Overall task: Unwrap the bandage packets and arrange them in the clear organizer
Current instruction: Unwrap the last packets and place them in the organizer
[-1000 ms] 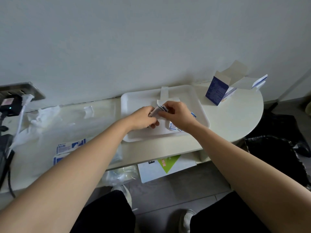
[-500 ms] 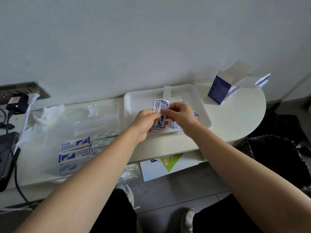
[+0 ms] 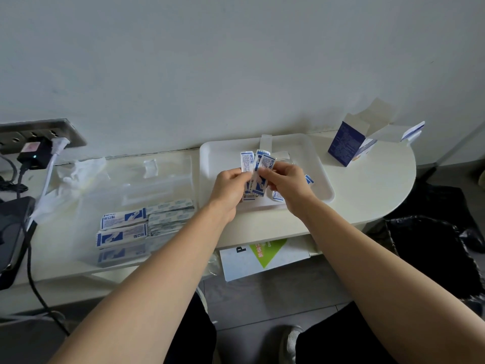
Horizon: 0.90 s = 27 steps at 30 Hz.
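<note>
Here, the table (image 3: 367,195) runs along the wall, and its rounded right end carries an opened blue carton (image 3: 345,143). The clear organizer (image 3: 157,179) lies on the table's left half and reaches toward the front edge. Flat rows of stored packets (image 3: 123,227) lie in its front part. A white tray (image 3: 315,164) sits at mid-table against the back edge. Above the tray, the left hand (image 3: 229,187) and the right hand (image 3: 286,182) both pinch a small fan of held packets (image 3: 256,164). The fingers curl round the lower halves, and the upper ends stand free. A few loose packets (image 3: 277,197) rest on the tray beneath the hands.

By their look, the packets are very light, thin, flexible paper sleeves, smooth enough to slide over one another. A loosely held fan would probably splay or shed one. The surest hold appears to be a flat pinch across the stacked middle, thumb on one face and fingers on the other, with the edges squared before laying down.
</note>
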Each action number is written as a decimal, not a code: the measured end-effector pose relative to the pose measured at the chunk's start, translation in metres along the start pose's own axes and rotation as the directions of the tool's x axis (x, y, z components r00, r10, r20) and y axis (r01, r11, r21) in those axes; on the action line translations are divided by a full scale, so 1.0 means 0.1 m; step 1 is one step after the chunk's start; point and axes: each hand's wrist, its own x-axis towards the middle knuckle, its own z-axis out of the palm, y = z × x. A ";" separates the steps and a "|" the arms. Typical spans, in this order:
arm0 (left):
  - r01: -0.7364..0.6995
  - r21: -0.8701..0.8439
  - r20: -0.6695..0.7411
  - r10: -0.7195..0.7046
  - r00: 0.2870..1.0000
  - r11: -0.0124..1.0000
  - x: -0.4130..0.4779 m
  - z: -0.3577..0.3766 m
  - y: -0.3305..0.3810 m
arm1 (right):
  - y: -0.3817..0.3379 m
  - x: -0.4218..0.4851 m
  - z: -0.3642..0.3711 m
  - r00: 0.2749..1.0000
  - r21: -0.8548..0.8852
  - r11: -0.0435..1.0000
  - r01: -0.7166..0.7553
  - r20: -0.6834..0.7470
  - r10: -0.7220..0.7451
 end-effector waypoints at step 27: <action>0.003 -0.240 0.026 0.003 1.000 0.971 0.01 0.12 0.00 | -0.02 -0.05 0.02 0.993 -0.195 0.976 0.101 0.083 -0.086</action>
